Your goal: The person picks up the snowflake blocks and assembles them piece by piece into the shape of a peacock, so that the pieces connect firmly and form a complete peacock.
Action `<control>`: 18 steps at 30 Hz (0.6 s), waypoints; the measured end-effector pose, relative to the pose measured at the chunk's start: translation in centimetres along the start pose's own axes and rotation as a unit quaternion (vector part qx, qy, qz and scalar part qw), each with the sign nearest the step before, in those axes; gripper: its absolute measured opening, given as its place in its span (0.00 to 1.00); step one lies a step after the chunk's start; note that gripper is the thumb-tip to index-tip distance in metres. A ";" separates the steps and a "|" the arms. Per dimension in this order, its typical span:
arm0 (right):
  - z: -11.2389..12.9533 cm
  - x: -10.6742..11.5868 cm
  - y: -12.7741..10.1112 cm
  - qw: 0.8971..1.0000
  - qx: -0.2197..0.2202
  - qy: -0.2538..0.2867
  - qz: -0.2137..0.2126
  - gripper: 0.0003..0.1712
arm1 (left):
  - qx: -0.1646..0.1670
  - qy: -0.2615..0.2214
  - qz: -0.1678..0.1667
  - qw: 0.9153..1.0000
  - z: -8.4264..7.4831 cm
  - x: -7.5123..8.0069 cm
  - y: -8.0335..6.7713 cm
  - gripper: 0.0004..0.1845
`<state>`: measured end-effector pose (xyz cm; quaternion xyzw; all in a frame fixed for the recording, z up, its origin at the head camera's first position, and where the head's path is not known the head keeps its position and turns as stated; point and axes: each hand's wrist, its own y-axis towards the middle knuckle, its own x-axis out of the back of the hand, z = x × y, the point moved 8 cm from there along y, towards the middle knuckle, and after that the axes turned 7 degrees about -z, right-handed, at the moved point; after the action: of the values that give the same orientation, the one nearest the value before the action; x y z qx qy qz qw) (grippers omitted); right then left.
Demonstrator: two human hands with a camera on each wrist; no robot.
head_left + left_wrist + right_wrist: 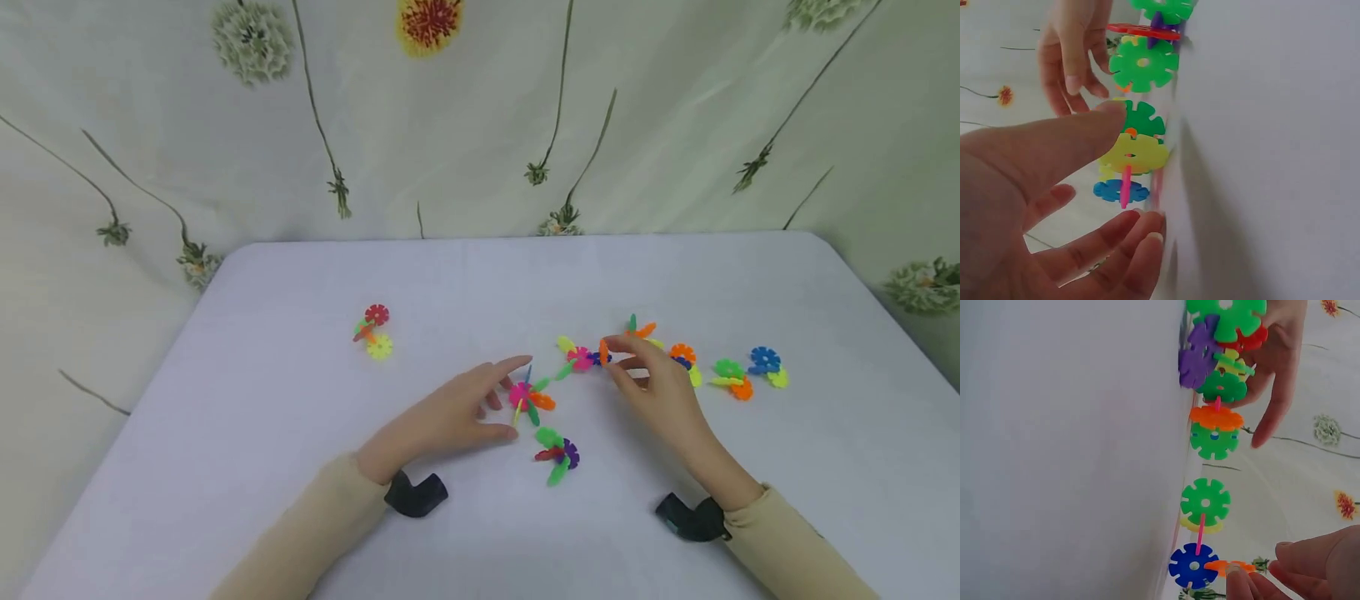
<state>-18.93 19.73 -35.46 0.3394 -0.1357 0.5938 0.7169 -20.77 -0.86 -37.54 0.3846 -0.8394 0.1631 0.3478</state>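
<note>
Near the middle of the table, my left hand [471, 404] curves loosely round a cluster of notched plastic discs with a pink disc [519, 395]. Its thumb is close to the yellow disc [1132, 153], and its other fingers spread below the blue disc [1119, 190]. My right hand [660, 377] holds an orange disc [1232, 567] at its fingertips. That disc meets the edge of a dark blue disc [1193, 566], which joins a pink disc [580, 359] with green and yellow ones. The two clusters lie close together, green discs facing each other.
A separate cluster with a purple disc [572, 454] lies in front, between the hands. Further disc clusters include a red-topped one [377, 314] at the left and several behind and right of my right hand, one with a blue disc [765, 359]. A flowered cloth [465, 150] hangs behind the table.
</note>
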 end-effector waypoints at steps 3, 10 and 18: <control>1.3 0.4 -1.3 0.998 0.042 -0.039 -0.010 0.19 | 0.022 -0.008 -0.020 1.000 0.5 0.5 0.1 0.37; 4.9 -2.4 -3.6 0.990 0.118 -0.040 0.069 0.10 | 0.116 -0.046 -0.072 0.990 3.0 1.0 1.6 0.11; 7.7 -6.2 -4.8 0.958 0.205 -0.114 0.167 0.07 | 0.125 -0.093 -0.021 0.988 3.2 -0.5 3.3 0.08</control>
<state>-14.45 9.77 -35.10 0.5170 -0.1461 0.6774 0.5025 -24.50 -0.13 -40.19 0.4558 -0.8330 0.2229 0.2206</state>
